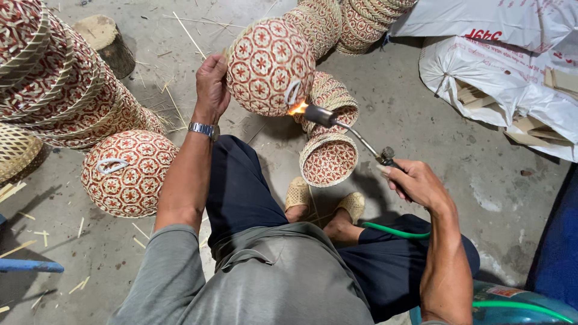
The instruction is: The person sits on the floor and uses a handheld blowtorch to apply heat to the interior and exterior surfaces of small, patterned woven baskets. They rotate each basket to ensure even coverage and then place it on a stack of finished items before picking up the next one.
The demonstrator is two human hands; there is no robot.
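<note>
Woven basket (269,66) in left hand (211,87); right hand (415,183) aims torch (337,123) (flame touching).

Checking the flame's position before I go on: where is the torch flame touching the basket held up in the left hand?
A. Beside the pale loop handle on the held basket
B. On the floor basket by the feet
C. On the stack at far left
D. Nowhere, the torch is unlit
A: the flame from the torch in the right hand licks the held basket right beside its pale loop handle, with the left hand gripping the basket's rim.
</note>
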